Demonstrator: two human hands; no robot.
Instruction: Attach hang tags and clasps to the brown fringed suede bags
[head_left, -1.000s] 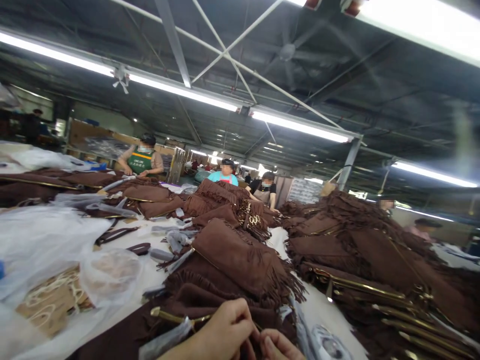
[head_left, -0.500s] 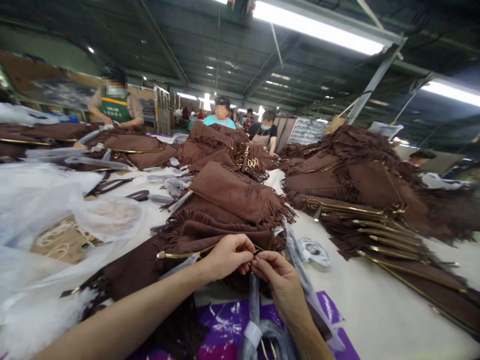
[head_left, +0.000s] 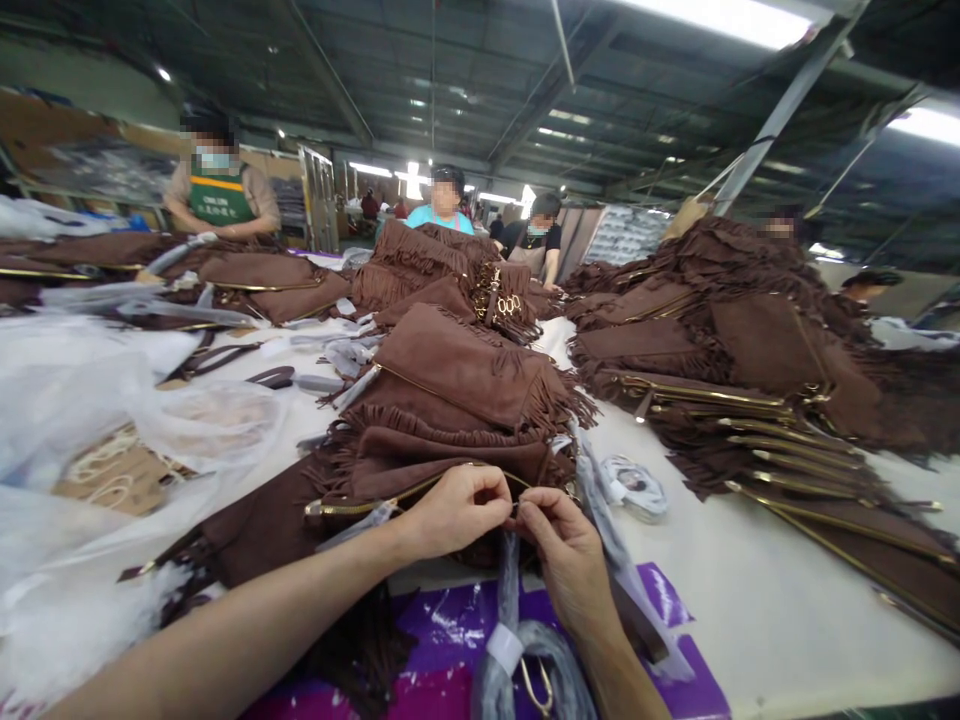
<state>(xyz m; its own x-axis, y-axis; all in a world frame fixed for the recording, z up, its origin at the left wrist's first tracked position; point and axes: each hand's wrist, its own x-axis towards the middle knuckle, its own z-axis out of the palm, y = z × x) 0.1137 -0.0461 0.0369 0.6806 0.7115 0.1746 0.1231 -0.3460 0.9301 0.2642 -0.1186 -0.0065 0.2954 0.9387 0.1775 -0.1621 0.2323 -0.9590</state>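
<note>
My left hand (head_left: 461, 508) and my right hand (head_left: 562, 535) meet fingertip to fingertip in front of a brown fringed bag (head_left: 435, 462) with a gold zipper. Thumb and forefinger of each are pinched together. Between them is something small and thin, too small to name. Just below hangs a strap wrapped in clear plastic (head_left: 510, 590), bound with a white band (head_left: 504, 648) and coiled beside a gold metal clasp (head_left: 538, 688). Under it lies a shiny purple plastic sheet (head_left: 450, 625).
Piles of brown fringed bags (head_left: 765, 350) stand to the right and ahead. On the left are clear plastic bags (head_left: 67, 400) and brown tags (head_left: 112, 475). A plastic-wrapped coil (head_left: 634, 487) rests right of my hands. Several people work beyond, one in a green apron (head_left: 221, 200).
The view has shifted slightly. My hands stay together, still pinching, with the fingertips a little farther apart. The person in the green apron has drawn their hands nearer their body.
</note>
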